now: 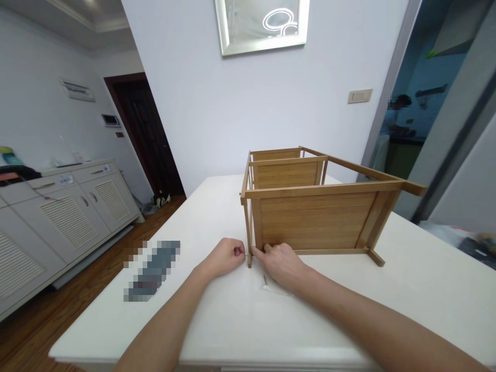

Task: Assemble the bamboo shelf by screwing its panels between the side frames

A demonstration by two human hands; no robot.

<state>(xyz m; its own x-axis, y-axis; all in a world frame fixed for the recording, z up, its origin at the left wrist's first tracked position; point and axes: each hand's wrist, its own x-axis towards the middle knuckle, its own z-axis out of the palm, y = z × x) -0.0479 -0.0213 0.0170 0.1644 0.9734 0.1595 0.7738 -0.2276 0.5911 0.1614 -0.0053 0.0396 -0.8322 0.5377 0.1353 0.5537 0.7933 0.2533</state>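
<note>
A wooden shelf rack point(318, 219) lies on its side on the white table point(232, 330), its slatless panels facing me. At its near left corner, my left hand point(227, 257) is curled closed on the outer side of the leg, fingertips close against it. Whatever those fingers pinch is too small or hidden to name. On the inner side, my right hand point(281, 263) presses the same corner, index finger reaching to the leg and the other fingers bent against the panel. A small screw point(265, 280) lies near my right wrist, on what looks like a clear plastic bag point(276, 291).
A blurred-out dark flat object point(153, 271) lies on the table's left side. A white cabinet point(65, 212) stands at the left, beyond the floor. Behind the table rises a wall with a framed picture or mirror point(265, 51). A person point(391, 121) is in the room at right.
</note>
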